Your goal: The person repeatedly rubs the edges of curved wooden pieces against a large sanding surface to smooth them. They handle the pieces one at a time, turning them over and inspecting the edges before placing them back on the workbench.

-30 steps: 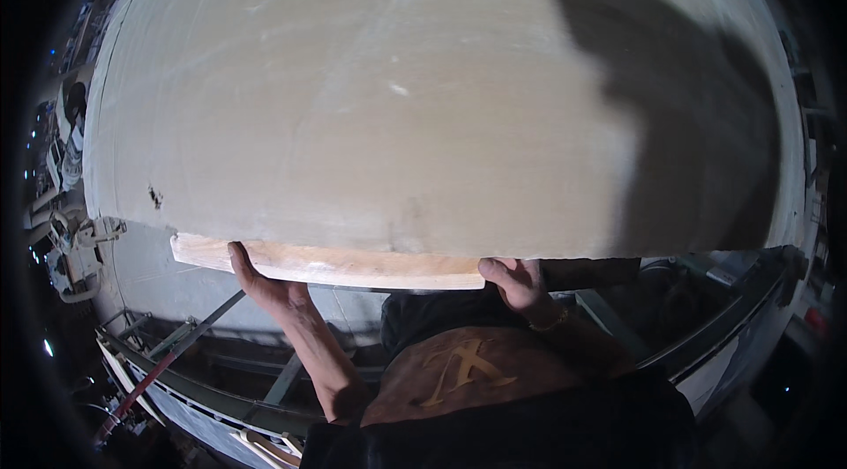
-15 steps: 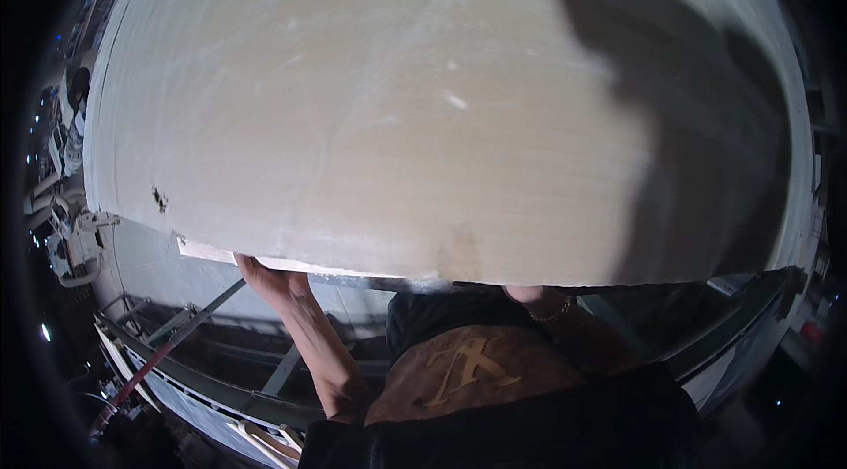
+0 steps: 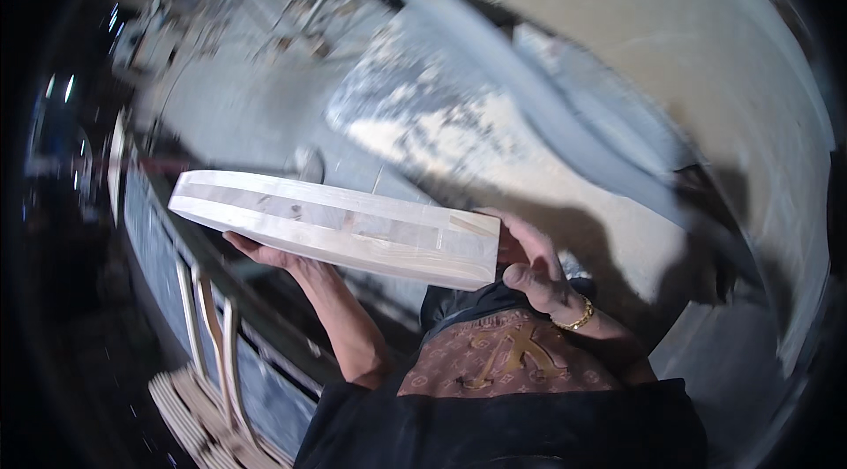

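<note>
Across the front of my body I hold a long, pale wooden piece (image 3: 353, 226), with lighter bands along its edges and a greyer middle band. It looks made of several joined parts. My left hand (image 3: 265, 253) supports its underside toward the left end, fingers partly hidden beneath the wood. At the right end, my right hand (image 3: 534, 266) grips around the squared end, fingers on the far side and thumb near. A gold bracelet (image 3: 578, 315) is on my right wrist.
Pale sawdust (image 3: 476, 138) covers part of a grey surface ahead. A large tan board (image 3: 600, 10) extends over the upper right. Scraps (image 3: 309, 15) lie far left; curved wooden strips (image 3: 212, 337) stand near a stack (image 3: 190, 420) lower left.
My view has swung left, and the large board has shifted to the upper right. The wooden piece, mostly hidden under the board's edge before, is now in plain view between both hands.
</note>
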The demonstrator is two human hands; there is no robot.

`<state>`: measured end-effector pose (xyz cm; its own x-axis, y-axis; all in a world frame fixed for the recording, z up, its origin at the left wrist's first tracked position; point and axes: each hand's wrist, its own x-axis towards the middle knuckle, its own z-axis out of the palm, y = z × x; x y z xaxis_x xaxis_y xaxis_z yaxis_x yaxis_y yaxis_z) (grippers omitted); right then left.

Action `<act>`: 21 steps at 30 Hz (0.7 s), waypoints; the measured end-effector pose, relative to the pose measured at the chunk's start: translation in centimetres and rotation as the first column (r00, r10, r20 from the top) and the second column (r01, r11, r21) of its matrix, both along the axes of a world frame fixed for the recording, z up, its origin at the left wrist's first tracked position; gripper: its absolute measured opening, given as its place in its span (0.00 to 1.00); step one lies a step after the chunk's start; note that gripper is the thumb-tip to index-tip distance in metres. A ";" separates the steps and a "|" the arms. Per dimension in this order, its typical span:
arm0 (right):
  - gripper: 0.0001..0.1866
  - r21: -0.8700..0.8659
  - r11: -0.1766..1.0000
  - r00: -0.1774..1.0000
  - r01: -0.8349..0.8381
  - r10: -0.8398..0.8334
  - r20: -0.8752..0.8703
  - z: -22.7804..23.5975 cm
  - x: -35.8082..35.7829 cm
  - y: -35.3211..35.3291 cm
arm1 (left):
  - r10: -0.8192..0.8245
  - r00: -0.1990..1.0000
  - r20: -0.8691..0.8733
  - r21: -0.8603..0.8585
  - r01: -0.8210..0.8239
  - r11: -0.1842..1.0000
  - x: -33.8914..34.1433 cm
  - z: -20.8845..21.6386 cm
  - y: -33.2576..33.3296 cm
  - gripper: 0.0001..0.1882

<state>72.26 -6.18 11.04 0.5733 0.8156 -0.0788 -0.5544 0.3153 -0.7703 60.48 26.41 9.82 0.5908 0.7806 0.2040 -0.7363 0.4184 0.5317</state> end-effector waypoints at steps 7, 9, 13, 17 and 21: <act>0.18 -0.073 0.898 0.879 -0.434 0.440 0.183 0.8 -7.6 3.4 | 0.504 0.852 0.137 0.103 -0.519 0.849 -21.8 3.0 -8.6 0.39; 0.16 -0.028 0.826 0.816 -0.564 0.562 0.134 1.3 -11.5 4.3 | 0.721 0.691 0.054 0.145 -0.720 0.679 -28.1 3.0 -12.3 0.40; 0.17 -0.184 0.602 0.600 -0.777 0.797 0.073 1.0 -19.5 5.9 | 0.977 0.146 -0.157 0.274 -0.944 0.185 -39.4 4.9 -21.0 0.42; 0.18 -0.128 0.491 0.505 -0.862 0.852 -0.138 -0.5 -30.2 7.3 | 0.932 0.339 0.125 0.225 -0.925 0.306 -44.9 4.5 -27.5 0.39; 0.17 -0.347 -0.184 -0.258 -0.920 0.949 0.181 -3.4 -39.2 12.6 | 0.992 -0.117 -0.040 0.177 -0.978 -0.108 -52.4 2.4 -34.6 0.32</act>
<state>33.06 6.44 7.60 -0.8748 0.4142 -0.2512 0.0807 -0.3866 -0.9187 8.09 -8.17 12.22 -0.7977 0.5141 0.3153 -0.2322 -0.7442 0.6263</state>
